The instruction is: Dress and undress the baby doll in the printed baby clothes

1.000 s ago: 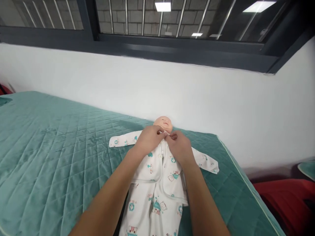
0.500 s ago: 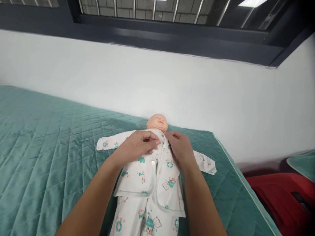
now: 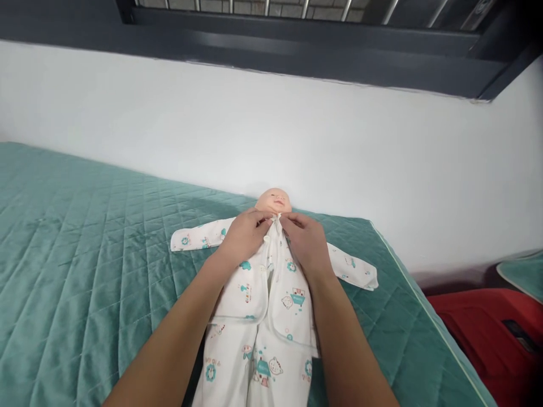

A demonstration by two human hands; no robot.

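Note:
A baby doll (image 3: 274, 200) lies on its back, its head toward the wall. It wears a white printed jacket (image 3: 250, 282) with teal and red figures and matching trousers (image 3: 229, 367). The jacket's two front edges part below the chest. At the neckline, my left hand (image 3: 248, 234) pinches the jacket's edge on the left side. My right hand (image 3: 305, 237) pinches the opposite edge close beside it, just under the doll's chin. Both sleeves stretch out sideways on the bed. What exactly lies between my fingertips is too small to make out.
The doll rests on a green quilted bedcover (image 3: 106, 243). Behind it rises a white wall (image 3: 212, 130) below a dark window frame (image 3: 297, 51) with bars. A red bag-like object (image 3: 479, 328) stands beyond the bed's right edge.
Both hands have moved up to the collar and closer together, and the jacket's front edges have drawn nearer each other at the top. The camera view has shifted slightly.

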